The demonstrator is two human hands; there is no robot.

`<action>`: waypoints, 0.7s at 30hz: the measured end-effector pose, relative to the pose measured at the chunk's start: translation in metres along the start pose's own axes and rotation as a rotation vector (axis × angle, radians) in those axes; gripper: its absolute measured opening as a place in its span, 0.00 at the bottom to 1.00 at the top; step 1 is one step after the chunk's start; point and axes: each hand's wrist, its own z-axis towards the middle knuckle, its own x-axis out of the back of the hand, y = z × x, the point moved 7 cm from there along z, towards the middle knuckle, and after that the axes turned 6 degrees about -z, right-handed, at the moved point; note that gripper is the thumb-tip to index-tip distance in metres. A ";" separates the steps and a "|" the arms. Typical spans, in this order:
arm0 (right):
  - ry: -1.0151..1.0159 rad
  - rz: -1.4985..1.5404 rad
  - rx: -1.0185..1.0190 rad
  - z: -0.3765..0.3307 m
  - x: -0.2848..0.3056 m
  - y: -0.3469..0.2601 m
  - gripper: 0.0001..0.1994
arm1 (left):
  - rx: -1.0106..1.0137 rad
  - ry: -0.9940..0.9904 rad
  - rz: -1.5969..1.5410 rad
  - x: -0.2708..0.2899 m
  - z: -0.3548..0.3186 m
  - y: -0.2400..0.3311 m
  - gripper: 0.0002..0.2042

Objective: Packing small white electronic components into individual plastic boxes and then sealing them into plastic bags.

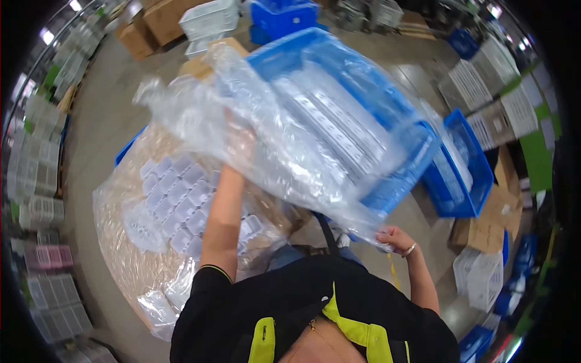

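Note:
A large clear plastic sheet [281,142] stretches across the near left side of a blue crate [408,166]. Its near right corner is pinched in my right hand [396,239], beside the crate's near corner. My left hand [241,142] is raised at the sheet's left part, with film over it; its fingers are blurred and partly hidden. Inside the crate lie long whitish slotted parts [339,124] in rows, partly under film. Left of my left forearm, several pale square cup-like pieces [178,190] sit on a plastic-covered surface [115,242].
To the right stands a second blue crate [481,181] with film in it, near cardboard [496,218] and a white basket [484,281]. Farther off are another blue crate [284,15], white crates [209,18] and cardboard boxes [169,21]. Stacked crates [36,169] line the left.

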 end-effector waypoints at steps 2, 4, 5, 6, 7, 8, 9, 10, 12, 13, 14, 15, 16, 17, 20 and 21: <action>-0.016 0.021 -0.084 -0.012 0.057 0.074 0.12 | -0.207 0.126 -0.287 -0.046 -0.036 0.057 0.22; 0.037 -0.002 -0.111 -0.026 0.116 0.140 0.10 | -0.392 0.323 -0.584 -0.059 -0.072 0.121 0.24; 0.153 0.017 -0.103 -0.035 0.140 0.156 0.09 | -0.485 0.428 -0.727 -0.082 -0.097 0.152 0.25; 0.135 0.025 -0.101 -0.041 0.161 0.173 0.09 | -0.585 0.545 -0.864 -0.094 -0.113 0.190 0.26; 0.295 0.086 -0.056 -0.052 0.196 0.200 0.07 | -0.681 0.641 -1.007 -0.107 -0.120 0.225 0.27; 0.445 0.137 -0.011 -0.062 0.228 0.224 0.06 | -0.670 0.642 -0.995 -0.123 -0.118 0.234 0.27; 0.433 0.148 -0.015 -0.067 0.244 0.243 0.06 | -0.656 0.655 -0.985 -0.139 -0.113 0.245 0.27; 0.598 0.238 0.048 -0.077 0.271 0.259 0.06 | -0.643 0.670 -0.975 -0.157 -0.106 0.256 0.27; 0.764 0.328 0.113 -0.094 0.324 0.297 0.07 | -0.631 0.695 -0.967 -0.173 -0.084 0.279 0.27; 0.942 0.306 0.074 -0.107 0.359 0.327 0.07 | -0.624 0.694 -0.967 -0.198 -0.088 0.285 0.27; 1.106 0.271 0.042 -0.117 0.384 0.341 0.08 | -0.625 0.712 -0.963 -0.200 -0.074 0.299 0.27; 1.144 0.589 0.217 -0.119 0.394 0.335 0.08 | -0.621 0.726 -0.961 -0.210 -0.072 0.303 0.27; 1.305 0.544 0.240 -0.123 0.410 0.322 0.09 | -0.616 0.739 -0.961 -0.219 -0.079 0.303 0.27; 1.469 0.496 0.261 -0.127 0.422 0.301 0.10 | -0.611 0.749 -0.961 -0.229 -0.078 0.306 0.27; 1.277 -0.084 0.654 -0.108 0.334 0.099 0.10 | -0.592 0.828 -0.957 -0.248 -0.067 0.313 0.27; 1.040 -0.154 0.928 -0.111 0.275 0.028 0.13 | -0.580 0.841 -0.958 -0.259 -0.066 0.311 0.27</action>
